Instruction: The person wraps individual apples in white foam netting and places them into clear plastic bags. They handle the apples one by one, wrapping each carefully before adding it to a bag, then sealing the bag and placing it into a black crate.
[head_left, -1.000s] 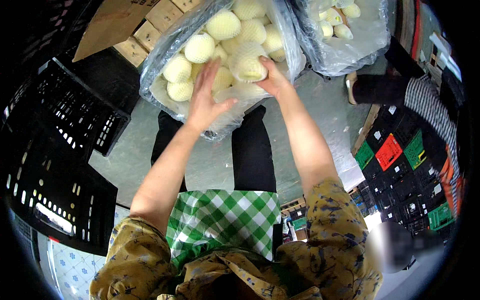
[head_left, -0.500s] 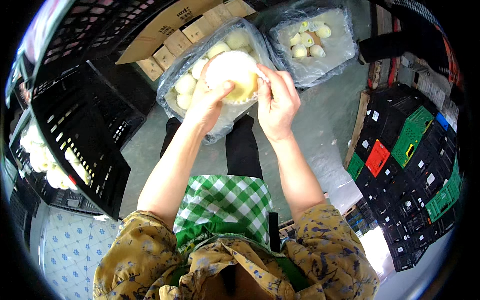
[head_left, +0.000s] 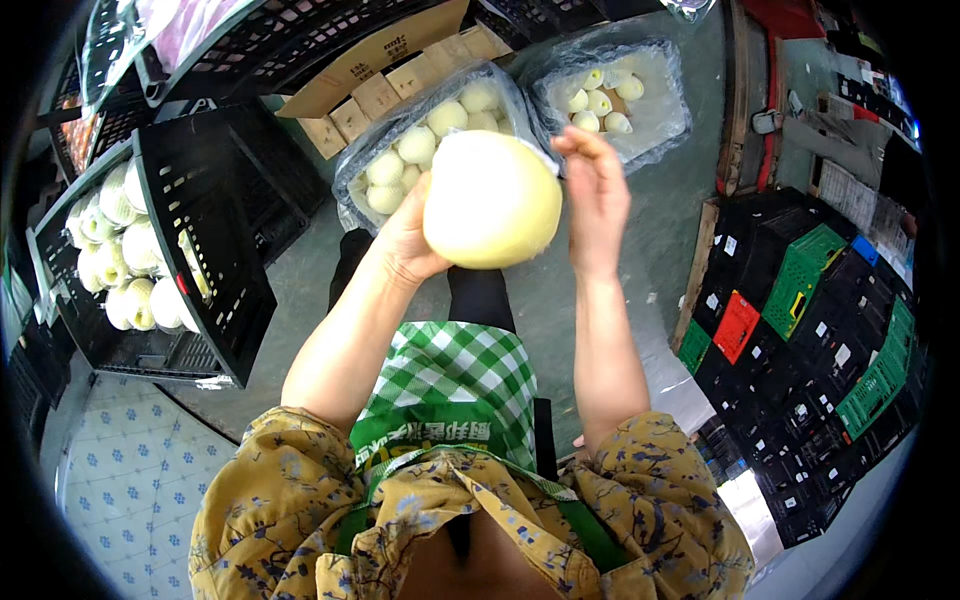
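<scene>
My left hand [head_left: 412, 235] is closed round the left side of a large, pale yellow, melon-like fruit [head_left: 492, 205], held up in front of my apron. Bright light washes out its upper left side, and smooth bare skin shows lower down. To its right, my right hand [head_left: 597, 200] is raised with stretched fingers, holding nothing that I can see. A white strip shows at the fruit's upper right edge, beside those fingertips; whether it is foam net, I cannot tell. Beyond, several pale fruits [head_left: 415, 143] in foam nets fill a plastic-lined box [head_left: 350, 165].
A second lined box [head_left: 660, 120] with several netted fruits stands at the far right. On my left, a black crate [head_left: 240, 320] holds more netted fruits [head_left: 140, 245]. Cardboard [head_left: 380, 45] lies behind the first box. Stacked black, green and red crates [head_left: 770, 370] rise on the right.
The fruit has come nearer to me and shows more bare skin. My right hand has let go of the white foam net's edge and moved right, its fingers stretching out. The view has shifted slightly.
</scene>
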